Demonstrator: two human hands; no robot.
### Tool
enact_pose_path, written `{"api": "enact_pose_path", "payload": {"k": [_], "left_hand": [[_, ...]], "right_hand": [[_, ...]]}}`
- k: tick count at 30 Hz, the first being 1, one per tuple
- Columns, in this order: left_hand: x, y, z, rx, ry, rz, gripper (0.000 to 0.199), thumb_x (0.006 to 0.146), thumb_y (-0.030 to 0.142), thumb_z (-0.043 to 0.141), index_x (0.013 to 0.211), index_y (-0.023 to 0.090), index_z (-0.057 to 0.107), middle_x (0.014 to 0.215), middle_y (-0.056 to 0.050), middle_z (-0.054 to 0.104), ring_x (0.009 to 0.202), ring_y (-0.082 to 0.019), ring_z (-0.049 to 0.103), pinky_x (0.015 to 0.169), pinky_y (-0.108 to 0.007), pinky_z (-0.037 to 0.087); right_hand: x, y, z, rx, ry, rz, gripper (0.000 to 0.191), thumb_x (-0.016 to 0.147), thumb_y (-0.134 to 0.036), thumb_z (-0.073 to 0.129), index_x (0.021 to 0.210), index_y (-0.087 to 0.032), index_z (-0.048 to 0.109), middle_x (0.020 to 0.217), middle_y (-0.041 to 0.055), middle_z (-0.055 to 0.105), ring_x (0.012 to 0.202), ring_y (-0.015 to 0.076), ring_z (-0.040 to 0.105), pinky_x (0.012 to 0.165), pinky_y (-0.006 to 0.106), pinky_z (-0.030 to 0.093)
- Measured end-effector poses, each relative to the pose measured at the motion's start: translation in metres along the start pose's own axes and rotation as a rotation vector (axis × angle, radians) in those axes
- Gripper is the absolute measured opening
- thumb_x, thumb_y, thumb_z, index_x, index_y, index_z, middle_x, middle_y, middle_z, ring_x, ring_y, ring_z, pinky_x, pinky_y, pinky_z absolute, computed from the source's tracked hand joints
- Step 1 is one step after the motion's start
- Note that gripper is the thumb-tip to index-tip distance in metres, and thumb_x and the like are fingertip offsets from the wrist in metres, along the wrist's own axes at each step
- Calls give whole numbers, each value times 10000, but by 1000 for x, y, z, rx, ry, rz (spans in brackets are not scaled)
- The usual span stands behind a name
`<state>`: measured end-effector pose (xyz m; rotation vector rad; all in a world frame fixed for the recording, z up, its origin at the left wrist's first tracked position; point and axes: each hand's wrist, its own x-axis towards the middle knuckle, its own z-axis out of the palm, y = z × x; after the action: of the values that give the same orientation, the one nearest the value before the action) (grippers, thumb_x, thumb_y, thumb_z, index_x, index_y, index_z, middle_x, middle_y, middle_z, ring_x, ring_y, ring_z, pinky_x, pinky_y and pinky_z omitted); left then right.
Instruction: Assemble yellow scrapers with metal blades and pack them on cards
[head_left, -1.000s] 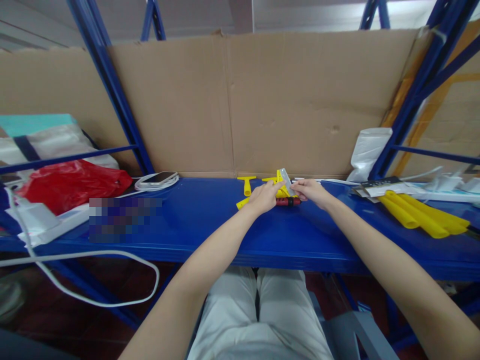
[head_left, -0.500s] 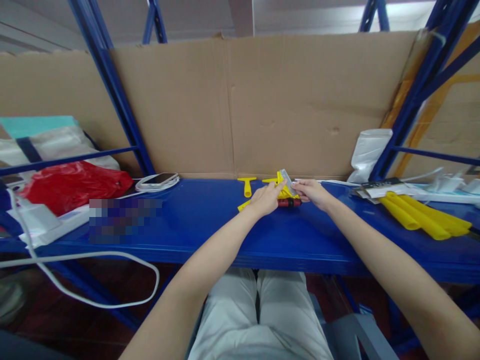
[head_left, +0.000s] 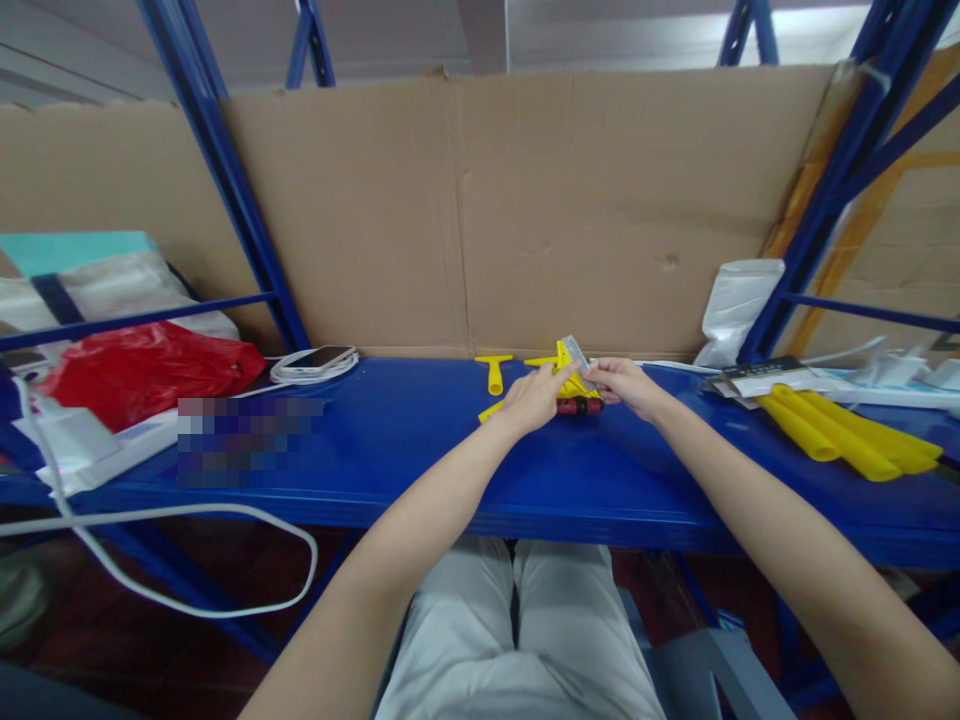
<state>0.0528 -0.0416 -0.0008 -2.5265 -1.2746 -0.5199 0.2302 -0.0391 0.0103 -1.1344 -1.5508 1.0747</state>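
My left hand (head_left: 532, 396) is closed around a yellow T-shaped plastic handle (head_left: 562, 353), its index finger reaching toward the wide end. Against that end lies a flat grey plate (head_left: 575, 354), like a scraper blade, pinched at its lower side by my right hand (head_left: 624, 384). Whether the plate sits inside the handle or only rests on it, I cannot tell. Just below the fingers, a red and black tool handle (head_left: 580, 406) lies on the blue shelf (head_left: 420, 440). Another yellow T-shaped handle (head_left: 495, 374) lies to the left of my left hand.
Yellow tubes (head_left: 847, 435) and packaged flat items (head_left: 772, 375) lie at the right. A phone (head_left: 330, 357) rests on a coiled white cable at the left, near a red plastic bag (head_left: 161, 370) and a power strip (head_left: 127, 450). A cardboard panel (head_left: 562, 220) stands behind.
The grey plate and the yellow handle have shifted and turned very slightly between my hands. Both hands keep nearly the same place, and the rest is unchanged.
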Motion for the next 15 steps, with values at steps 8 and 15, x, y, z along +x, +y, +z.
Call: {"api": "enact_pose_path", "payload": {"k": [8,15], "left_hand": [[1,-3,1,-87,56,20,522,927,154,341,1413,342,377,1105,-62,569,984,-189,591,840,-309,468],[0,-2,2,-100,27,27,507,924,160,350,1405,313,400,1081,-59,580,965,-184,595,843,-307,476]], "right_hand": [[-1,-1,-5,-110,-30,-62,488,561,-583,711,701,-180,474,458,-100,372,400,20,262,415,185,171],[-1,0,-7,-149,-47,-53,422,590,-512,710,684,-180,466,463,-101,377,410,25,286,420,183,196]]}}
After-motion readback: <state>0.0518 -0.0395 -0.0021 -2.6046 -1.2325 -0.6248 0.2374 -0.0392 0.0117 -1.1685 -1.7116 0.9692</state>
